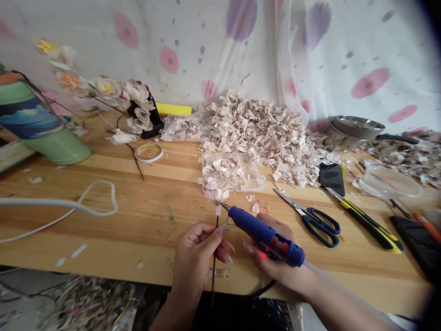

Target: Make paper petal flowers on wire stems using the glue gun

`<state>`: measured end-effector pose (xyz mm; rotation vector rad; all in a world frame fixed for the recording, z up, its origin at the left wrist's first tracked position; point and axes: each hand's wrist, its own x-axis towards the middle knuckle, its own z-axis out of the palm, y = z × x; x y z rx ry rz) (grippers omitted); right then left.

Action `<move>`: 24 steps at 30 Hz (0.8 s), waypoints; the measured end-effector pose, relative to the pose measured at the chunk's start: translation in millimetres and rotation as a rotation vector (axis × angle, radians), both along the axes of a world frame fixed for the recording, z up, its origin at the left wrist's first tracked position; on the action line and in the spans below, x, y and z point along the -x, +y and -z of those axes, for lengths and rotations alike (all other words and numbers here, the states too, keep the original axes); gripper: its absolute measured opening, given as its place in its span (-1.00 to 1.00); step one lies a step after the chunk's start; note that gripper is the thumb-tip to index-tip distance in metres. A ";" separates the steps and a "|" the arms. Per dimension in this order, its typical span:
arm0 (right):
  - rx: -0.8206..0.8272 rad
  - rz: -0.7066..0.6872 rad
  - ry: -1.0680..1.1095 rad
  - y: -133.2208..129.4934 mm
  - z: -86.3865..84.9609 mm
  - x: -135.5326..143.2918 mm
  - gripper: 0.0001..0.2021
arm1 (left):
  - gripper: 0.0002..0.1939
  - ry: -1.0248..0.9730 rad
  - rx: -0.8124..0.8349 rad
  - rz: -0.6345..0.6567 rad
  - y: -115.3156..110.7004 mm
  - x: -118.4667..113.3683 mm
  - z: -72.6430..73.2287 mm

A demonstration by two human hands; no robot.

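Left hand (197, 250) pinches stem (214, 276) below flower (217, 195), apparently steadying it; right hand (287, 273) grips glue gun (250, 224), tip (224, 206) beside flower's base.

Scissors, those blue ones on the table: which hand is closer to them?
Right. The right hand, around the glue gun, is just left of the scissors; the left hand, at the stem, is farther left.
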<state>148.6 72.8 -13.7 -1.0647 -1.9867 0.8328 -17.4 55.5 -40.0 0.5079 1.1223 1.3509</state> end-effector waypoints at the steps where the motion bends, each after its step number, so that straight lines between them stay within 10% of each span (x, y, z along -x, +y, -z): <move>1: 0.007 0.003 -0.003 0.1 0.2 -0.1 -0.72 | -0.77 0.000 0.000 0.002 -0.1 -0.2 -0.4; 24: 0.086 0.051 -0.074 -0.9 5.1 -3.4 -0.71 | -0.78 0.042 -0.021 0.031 -0.4 1.1 2.2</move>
